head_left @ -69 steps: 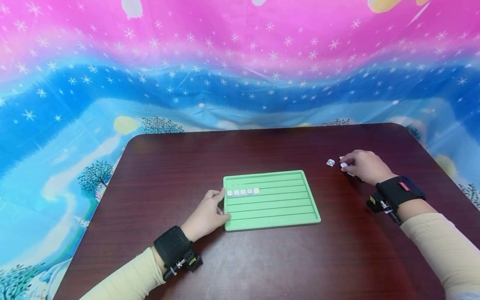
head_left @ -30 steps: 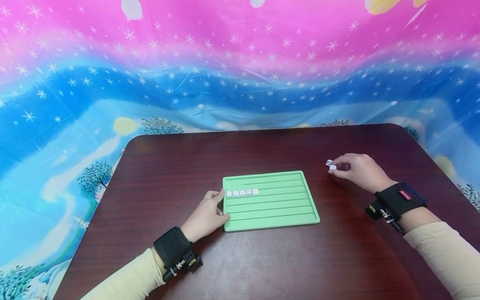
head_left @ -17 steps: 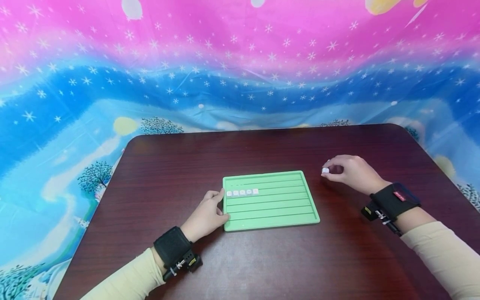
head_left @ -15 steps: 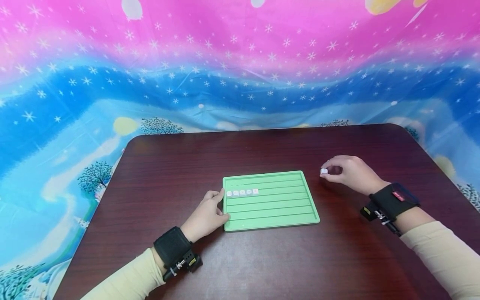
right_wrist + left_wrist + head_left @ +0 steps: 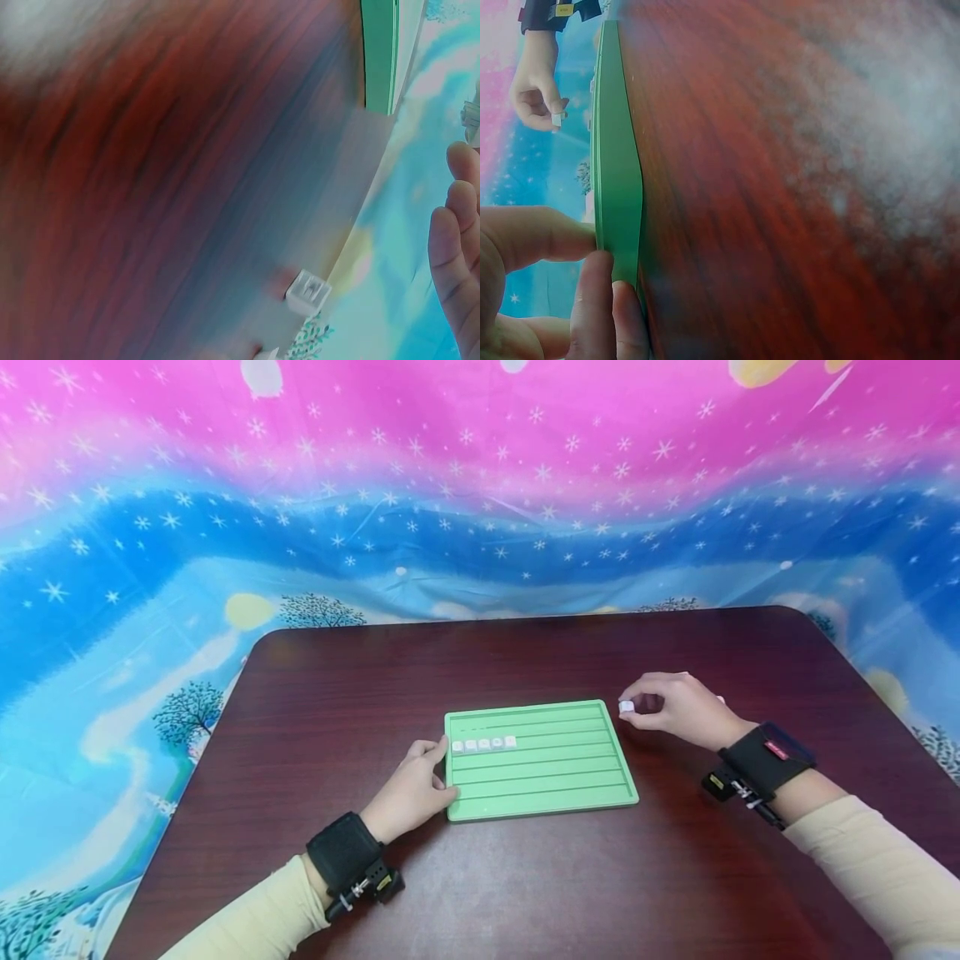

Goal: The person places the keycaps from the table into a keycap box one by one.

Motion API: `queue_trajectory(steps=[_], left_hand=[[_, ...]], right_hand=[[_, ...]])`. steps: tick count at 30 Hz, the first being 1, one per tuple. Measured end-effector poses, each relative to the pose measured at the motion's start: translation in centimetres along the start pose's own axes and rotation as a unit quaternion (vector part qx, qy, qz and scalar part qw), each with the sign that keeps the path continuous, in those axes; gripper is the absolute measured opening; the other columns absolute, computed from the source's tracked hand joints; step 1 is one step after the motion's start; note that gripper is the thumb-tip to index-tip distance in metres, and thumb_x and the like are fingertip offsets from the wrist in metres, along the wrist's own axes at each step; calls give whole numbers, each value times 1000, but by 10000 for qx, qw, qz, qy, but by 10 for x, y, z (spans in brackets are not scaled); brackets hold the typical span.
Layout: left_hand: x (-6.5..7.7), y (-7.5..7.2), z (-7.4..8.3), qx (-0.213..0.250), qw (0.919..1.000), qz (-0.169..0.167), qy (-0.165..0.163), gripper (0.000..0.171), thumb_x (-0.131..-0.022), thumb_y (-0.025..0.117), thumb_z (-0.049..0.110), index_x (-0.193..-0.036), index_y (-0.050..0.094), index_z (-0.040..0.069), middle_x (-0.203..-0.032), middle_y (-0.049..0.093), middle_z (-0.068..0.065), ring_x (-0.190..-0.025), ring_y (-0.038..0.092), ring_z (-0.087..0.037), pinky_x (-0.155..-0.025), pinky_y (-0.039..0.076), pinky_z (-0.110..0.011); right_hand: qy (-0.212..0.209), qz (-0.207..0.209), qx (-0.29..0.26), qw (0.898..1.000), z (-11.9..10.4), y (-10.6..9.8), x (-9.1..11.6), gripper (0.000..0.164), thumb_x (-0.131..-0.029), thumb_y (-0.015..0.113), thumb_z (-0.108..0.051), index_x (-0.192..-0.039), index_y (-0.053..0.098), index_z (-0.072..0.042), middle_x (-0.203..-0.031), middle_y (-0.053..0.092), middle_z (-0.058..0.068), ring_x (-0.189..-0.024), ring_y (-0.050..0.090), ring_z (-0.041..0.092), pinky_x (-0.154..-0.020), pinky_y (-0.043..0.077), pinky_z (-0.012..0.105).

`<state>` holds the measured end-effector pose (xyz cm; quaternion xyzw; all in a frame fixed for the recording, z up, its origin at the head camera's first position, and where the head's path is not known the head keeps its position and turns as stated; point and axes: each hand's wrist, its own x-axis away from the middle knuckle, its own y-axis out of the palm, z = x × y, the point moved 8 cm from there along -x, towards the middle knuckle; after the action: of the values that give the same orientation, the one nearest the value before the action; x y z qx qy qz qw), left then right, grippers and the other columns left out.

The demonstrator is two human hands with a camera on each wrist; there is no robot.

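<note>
A light green tray (image 5: 547,782) with ridged rows lies on the dark wooden table. Several white keycaps (image 5: 483,744) sit side by side in one of its upper rows, starting from the left end. My left hand (image 5: 405,797) holds the tray's left edge, thumb on the rim and fingers against the side wall (image 5: 619,150). Between the thumb and fingertips of my right hand (image 5: 686,708), a white keycap (image 5: 627,706) is pinched, just off the tray's upper right corner. In the right wrist view this keycap (image 5: 471,120) shows only partly at the frame's edge.
Loose keycaps remain on the table at the right, mostly hidden behind my right hand in the head view. One loose keycap (image 5: 307,292) lies hollow side showing in the right wrist view. A snowflake-patterned cloth (image 5: 480,518) hangs behind the table (image 5: 360,685).
My right hand has picked a keycap from the loose group at the right and carried it left toward the tray. The left hand and the tray have stayed in place.
</note>
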<state>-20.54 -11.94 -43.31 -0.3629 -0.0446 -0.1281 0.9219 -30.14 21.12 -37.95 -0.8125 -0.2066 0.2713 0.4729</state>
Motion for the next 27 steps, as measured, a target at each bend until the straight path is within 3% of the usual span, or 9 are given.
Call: queue_trajectory(steps=[9,19,27], left_hand=[[-1,0,0,-36,10000,40,2,80,-87,74,2,-154,33,-12,-145,41,-24,-77,58,-9,-69,49,-27],[0,0,0,4,10000,42,16,79,-87,73,0,-154,33,-11,-147,40,-25,-76,57,-10,-67,49,-27],[0,1,-1,3,10000,13,-4,79,-88,73,2,-155,32,-10,-146,41,-25,-76,57,-9,-68,48,-27]], right_hand=[[121,-285,-160,9994,-8,14,-9,17,-86,84,-10,-101,79,-14,-87,64,-11,-77,55,11,-66,48,28],[-309,-284,-337,9985,-25,23,-14,15,-87,83,-10,-101,78,-15,-82,59,-14,-72,51,7,-62,42,25],[-429,-416,-370,9975,-38,28,-20,16,-87,83,-11,-102,78,-16,-91,64,-9,-73,52,13,-61,40,26]])
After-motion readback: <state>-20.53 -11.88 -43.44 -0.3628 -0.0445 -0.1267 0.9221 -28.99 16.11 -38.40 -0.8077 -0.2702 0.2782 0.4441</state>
